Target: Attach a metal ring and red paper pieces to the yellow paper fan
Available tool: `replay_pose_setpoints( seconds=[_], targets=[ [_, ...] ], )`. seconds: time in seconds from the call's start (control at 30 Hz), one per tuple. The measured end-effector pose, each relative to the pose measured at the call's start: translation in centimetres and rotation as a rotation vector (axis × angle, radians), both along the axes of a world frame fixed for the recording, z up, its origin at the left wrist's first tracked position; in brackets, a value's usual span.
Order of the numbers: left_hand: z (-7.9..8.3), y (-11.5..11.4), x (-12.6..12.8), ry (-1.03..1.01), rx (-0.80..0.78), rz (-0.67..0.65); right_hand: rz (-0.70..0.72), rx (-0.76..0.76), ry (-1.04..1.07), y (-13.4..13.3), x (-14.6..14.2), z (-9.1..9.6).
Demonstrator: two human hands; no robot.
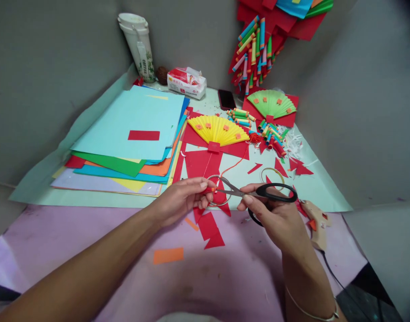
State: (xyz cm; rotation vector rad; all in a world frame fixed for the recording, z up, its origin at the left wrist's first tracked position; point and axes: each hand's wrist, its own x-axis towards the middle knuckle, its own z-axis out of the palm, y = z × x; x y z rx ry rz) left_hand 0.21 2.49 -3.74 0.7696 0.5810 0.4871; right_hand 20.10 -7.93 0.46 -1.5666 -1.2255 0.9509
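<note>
My left hand (178, 199) pinches a small red paper roll (211, 190) with an orange band at its end. In my right hand (275, 217) are black-handled scissors (276, 192), their blades parted and pointing left, with the tips by the roll's end. A thin red string (236, 166) runs from near my left fingertips up to a red tangle of thread (255, 139). Around the blades shows a round ring (229, 199), partly hidden. Just beyond lies a yellow pleated paper fan (220, 130) on red paper, with a red square at its base.
A stack of coloured paper (131, 118) fills the left. Behind stand a white cup (136, 44), a tissue pack (187, 82) and a phone (227, 99). A green fan (271, 103), several paper rolls (271, 134) and red scraps lie right. A corded glue gun (315, 223) sits at the right edge.
</note>
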Motion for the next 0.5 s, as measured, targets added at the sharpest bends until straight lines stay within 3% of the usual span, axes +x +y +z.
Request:
replay_pose_setpoints(
  seconds=[0.23,0.5],
  targets=[
    [0.3,0.5,-0.5,-0.078,-0.055,-0.054,-0.044,-0.063,0.035,0.2,0.7,0.0],
    [0.9,-0.3,-0.2,0.056,0.148,-0.002,-0.101,-0.166,0.213,0.9,1.8,-1.1]
  ],
)
